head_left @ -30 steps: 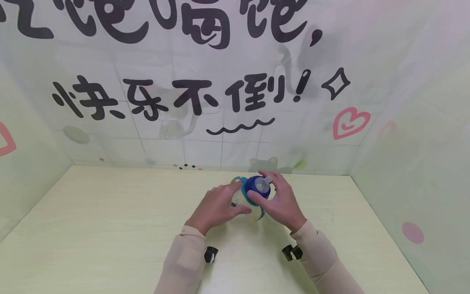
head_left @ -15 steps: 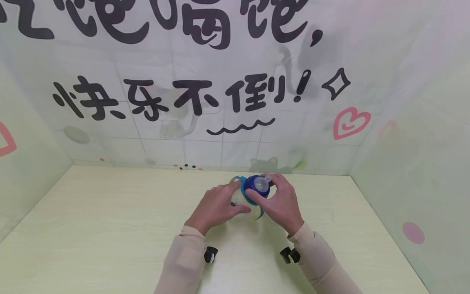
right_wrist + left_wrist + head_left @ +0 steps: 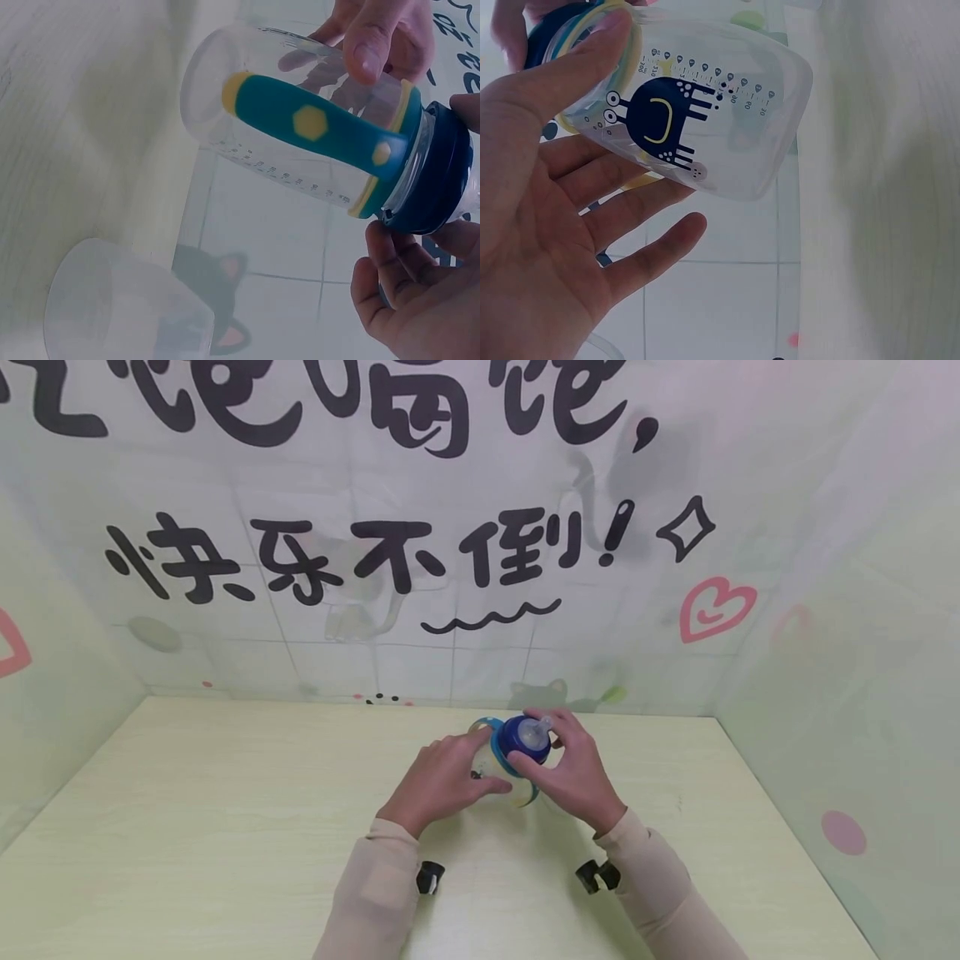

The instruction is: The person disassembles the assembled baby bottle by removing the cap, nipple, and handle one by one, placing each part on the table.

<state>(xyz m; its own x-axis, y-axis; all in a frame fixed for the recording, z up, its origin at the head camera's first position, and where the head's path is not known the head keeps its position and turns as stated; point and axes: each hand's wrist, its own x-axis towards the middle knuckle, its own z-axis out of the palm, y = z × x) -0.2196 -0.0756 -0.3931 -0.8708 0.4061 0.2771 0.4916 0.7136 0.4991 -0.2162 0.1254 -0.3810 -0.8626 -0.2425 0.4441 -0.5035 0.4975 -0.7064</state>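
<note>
A clear baby bottle (image 3: 727, 135) with a printed dark blue creature and measuring marks leans at a tilt over the table's far side. My left hand (image 3: 442, 781) holds its body, thumb on one side near the neck and fingers on the other. Around the neck sits a teal and yellow ring with handles (image 3: 300, 124). Above that ring is a dark blue collar (image 3: 435, 172), with a clear teat (image 3: 536, 732) rising from it. My right hand (image 3: 576, 772) grips this collar between thumb and fingers.
A translucent dome-shaped cover (image 3: 124, 307) stands on the pale wooden table (image 3: 225, 827), beside the bottle in the right wrist view. Behind the table rises a printed wall sheet (image 3: 405, 668), and side walls (image 3: 847, 710) bound the table. Black wrist mounts (image 3: 597, 877) hang inside both forearms.
My right hand shifts slightly left and then back right on the collar. The bottle's top moves a little to the left. My left hand stays almost still, holding the bottle throughout.
</note>
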